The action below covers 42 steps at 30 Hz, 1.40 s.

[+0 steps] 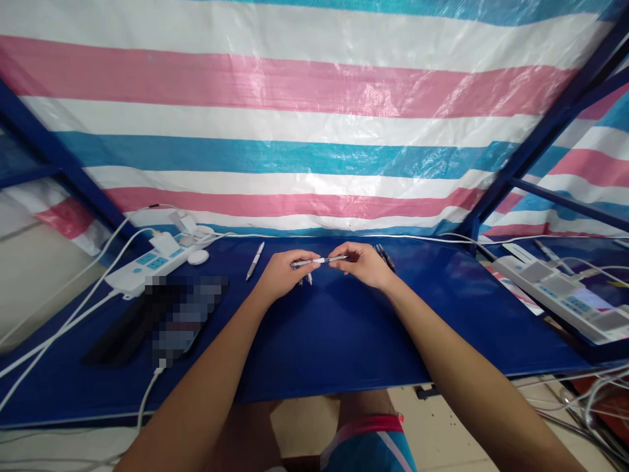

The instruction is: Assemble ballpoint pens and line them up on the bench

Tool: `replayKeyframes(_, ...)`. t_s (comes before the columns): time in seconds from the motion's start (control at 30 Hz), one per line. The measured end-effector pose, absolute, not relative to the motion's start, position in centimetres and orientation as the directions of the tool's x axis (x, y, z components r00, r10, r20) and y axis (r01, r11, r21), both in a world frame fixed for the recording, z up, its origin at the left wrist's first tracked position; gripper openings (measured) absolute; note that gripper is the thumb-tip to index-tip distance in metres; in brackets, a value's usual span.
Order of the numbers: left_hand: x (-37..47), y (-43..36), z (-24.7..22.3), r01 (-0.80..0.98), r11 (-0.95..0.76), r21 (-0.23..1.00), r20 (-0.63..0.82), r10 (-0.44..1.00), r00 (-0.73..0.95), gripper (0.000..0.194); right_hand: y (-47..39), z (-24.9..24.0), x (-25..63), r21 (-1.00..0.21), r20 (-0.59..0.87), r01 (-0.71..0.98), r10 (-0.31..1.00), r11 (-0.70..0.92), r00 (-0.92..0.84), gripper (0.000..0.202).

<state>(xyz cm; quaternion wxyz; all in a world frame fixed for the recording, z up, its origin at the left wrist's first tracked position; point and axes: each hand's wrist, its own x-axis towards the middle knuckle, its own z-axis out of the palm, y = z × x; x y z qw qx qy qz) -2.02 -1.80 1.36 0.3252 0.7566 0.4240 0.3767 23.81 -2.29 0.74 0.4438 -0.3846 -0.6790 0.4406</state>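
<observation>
Between my two hands a slim white and grey pen (321,260) is held level, just above the blue table. My left hand (285,272) is closed in a pinch on its left part. Thumb and fingers of my right hand (364,264) are closed on its right part. Whether the pen is whole or in two pieces I cannot tell. Below my left fingers, small pen tips (308,278) show, mostly hidden. A white and grey pen (255,261) lies to the left of my left hand. Several dark pens (386,258) lie beside my right hand, partly covered by it.
On the left are a white power strip (156,262), a round white disc (198,257) and a blurred-out phone (191,318) with a cable. Another power strip (560,295) sits at the right. A white cable runs along the table's back edge, before a striped sheet (314,157).
</observation>
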Motion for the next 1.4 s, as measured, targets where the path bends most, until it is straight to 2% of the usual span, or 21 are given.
replayKeyframes(0.33,-2.05,-1.85,1.22,0.390,-0.406,0.826,0.264,0.891,0.370,0.036,-2.59,1.02,23.76,-0.945,0.226,0.157,0.920,0.287,-0.321,0.035)
replayKeyframes(0.57,-1.84,-2.05,1.47,0.387,-0.417,0.823,0.290,0.893,0.345,0.036,-2.83,1.28,23.53,-0.965,0.152,0.150,0.923,0.216,-0.354,0.044)
replayKeyframes(0.67,-1.99,-1.87,1.39,0.387,-0.425,0.818,0.301,0.890,0.342,0.037,-3.03,1.31,23.35,-0.972,0.133,0.133,0.922,0.193,-0.365,0.042)
replayKeyframes(0.77,-2.23,-1.68,1.30,0.381,-0.413,0.827,0.295,0.896,0.331,0.040,-3.11,1.38,23.25,-0.975,0.159,0.090,0.923,0.202,-0.351,0.053)
replayKeyframes(0.93,-2.35,-1.60,1.17,0.382,-0.403,0.832,0.283,0.899,0.334,0.039,-2.81,1.25,23.40,-0.966,0.169,0.126,0.917,0.227,-0.361,0.041)
replayKeyframes(1.07,-2.31,-1.56,1.07,0.400,-0.433,0.808,0.298,0.886,0.355,0.039,-2.64,1.09,23.51,-0.974,0.066,0.184,0.944,0.130,-0.322,0.064)
replayKeyframes(1.2,-2.35,-1.52,1.20,0.393,-0.423,0.816,0.297,0.891,0.343,0.038,-2.84,1.51,23.75,-0.967,0.132,0.161,0.932,0.195,-0.336,0.048)
replayKeyframes(1.3,-2.37,-1.58,1.30,0.393,-0.415,0.821,0.291,0.895,0.339,0.037,-2.91,1.65,23.89,-0.954,0.165,0.178,0.919,0.240,-0.358,0.045)
replayKeyframes(1.4,-2.35,-1.67,1.25,0.400,-0.417,0.816,0.280,0.890,0.359,0.037,-2.73,1.31,23.89,-0.956,0.086,0.242,0.943,0.169,-0.320,0.062)
